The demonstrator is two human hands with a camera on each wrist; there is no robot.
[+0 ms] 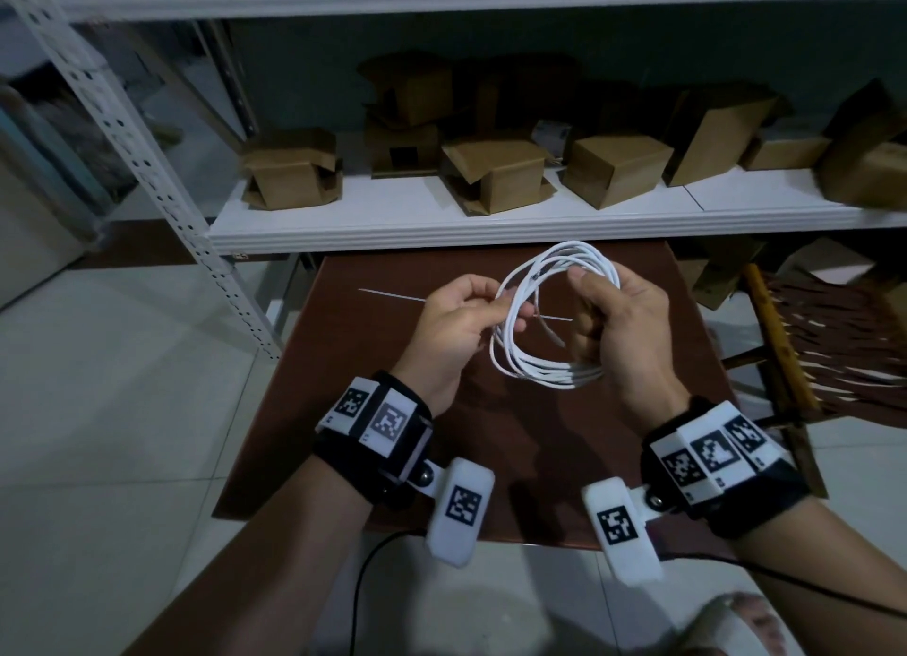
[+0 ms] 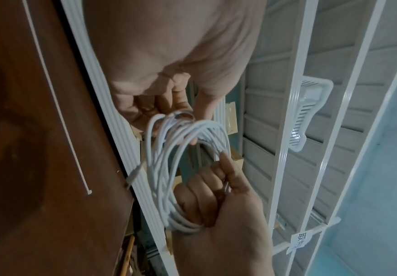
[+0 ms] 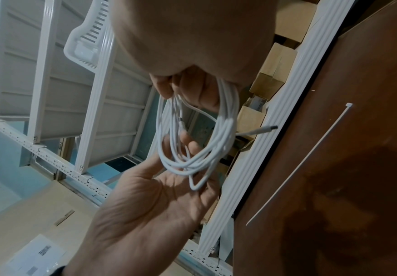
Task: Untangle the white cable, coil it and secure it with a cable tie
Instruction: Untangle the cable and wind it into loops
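White metal shelving (image 1: 441,230) runs across the upper half of the head view; its lower board carries a row of brown cardboard boxes (image 1: 495,174), several with flaps open. A perforated white upright (image 1: 147,164) slants down the left of the frame. Pale floor tiles on the left.

Below the shelf, centre frame: a small brown table (image 1: 491,434), dark reddish top. At the right edge, a wooden chair (image 1: 810,341) with a woven seat.

My two hands are held up over the table's far half, a little apart, the coil between them. Right hand (image 1: 618,331): fingers curled round the right side of the bundled loops, thumb up against the top strands. Left hand (image 1: 456,326): thumb and fingertips pinch strands on the coil's left side. The right wrist view shows the left palm turned open beneath, with the lower loops hanging across its fingers.

The white cable (image 1: 540,311) is wound in several loose loops, standing roughly upright in the air, clear of the table top. One free end with a plug (image 3: 263,129) sticks out from the coil toward the shelf edge.

The white cable tie (image 3: 306,158) lies flat and straight on the table, beyond my hands, untouched; in the head view it shows as a thin line partly hidden behind the left hand and coil.
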